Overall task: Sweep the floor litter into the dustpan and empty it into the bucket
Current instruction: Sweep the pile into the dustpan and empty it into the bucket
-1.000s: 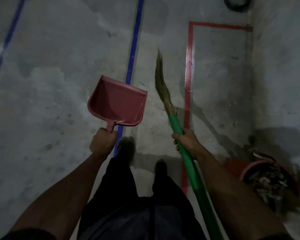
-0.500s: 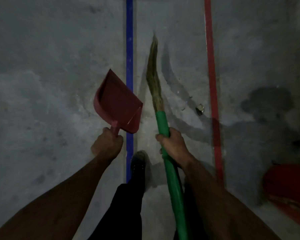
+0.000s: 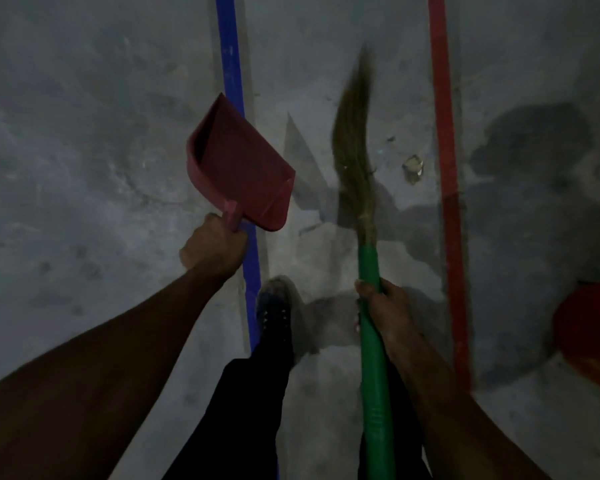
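Note:
My left hand (image 3: pixel 212 244) grips the short handle of a red dustpan (image 3: pixel 238 169), held off the floor and tilted on its side over the blue line. My right hand (image 3: pixel 383 301) grips the green handle of a broom (image 3: pixel 369 271); its straw head (image 3: pixel 354 133) points away from me, blurred. A small pale piece of litter (image 3: pixel 413 166) lies on the concrete just right of the straw head, left of the red line. A red bucket (image 3: pixel 589 334) shows partly at the right edge; its inside is hidden.
Grey concrete floor (image 3: pixel 84 133) carries a blue line (image 3: pixel 231 57) and a red line (image 3: pixel 444 98) running away from me. My dark shoe (image 3: pixel 274 306) stands between the lines. Dark shadows (image 3: pixel 534 150) lie right of the red line.
The view swung left, so the bucket slid to the right edge. The dustpan tilted further onto its side. The broom head shifted right, toward the litter, and my right hand sits lower on the handle.

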The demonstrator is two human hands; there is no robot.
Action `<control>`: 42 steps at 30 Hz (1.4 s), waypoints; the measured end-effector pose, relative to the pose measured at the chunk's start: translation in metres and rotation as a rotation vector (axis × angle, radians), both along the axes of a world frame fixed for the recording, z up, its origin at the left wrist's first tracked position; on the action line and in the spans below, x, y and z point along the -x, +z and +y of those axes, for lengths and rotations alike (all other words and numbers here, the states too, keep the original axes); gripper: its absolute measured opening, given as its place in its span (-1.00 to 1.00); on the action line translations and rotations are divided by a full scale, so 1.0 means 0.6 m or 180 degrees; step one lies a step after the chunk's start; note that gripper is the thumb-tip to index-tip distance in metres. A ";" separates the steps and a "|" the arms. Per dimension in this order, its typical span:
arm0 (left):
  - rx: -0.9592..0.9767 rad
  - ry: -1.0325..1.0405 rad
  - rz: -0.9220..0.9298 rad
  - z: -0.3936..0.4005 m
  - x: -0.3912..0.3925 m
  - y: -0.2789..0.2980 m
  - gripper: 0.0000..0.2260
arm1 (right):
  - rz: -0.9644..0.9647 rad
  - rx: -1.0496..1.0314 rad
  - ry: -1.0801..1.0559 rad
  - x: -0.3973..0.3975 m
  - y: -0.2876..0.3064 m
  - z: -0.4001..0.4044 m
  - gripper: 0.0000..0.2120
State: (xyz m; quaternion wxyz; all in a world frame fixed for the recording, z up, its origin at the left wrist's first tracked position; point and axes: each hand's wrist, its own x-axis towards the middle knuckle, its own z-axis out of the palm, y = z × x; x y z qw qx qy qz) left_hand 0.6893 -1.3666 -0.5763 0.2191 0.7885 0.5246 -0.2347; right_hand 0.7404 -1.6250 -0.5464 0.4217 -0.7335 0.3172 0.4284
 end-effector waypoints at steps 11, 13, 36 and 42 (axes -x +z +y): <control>0.0194 -0.0358 -0.0065 -0.064 -0.047 0.032 -0.65 | -0.0882 0.0094 0.0239 -0.001 0.098 -0.111 -0.78; 0.0253 -0.0414 -0.0109 -0.076 -0.056 0.036 -0.70 | -0.1059 0.0167 0.0089 -0.014 0.104 -0.121 -0.69; 0.0806 -0.0288 -0.0137 -0.119 -0.054 0.017 -0.64 | -0.0966 0.0243 0.0472 -0.018 0.043 -0.117 -0.82; 0.0842 -0.0066 -0.0210 -0.159 -0.074 0.022 -0.65 | -0.1439 0.0737 0.1498 -0.182 0.071 -0.150 -0.43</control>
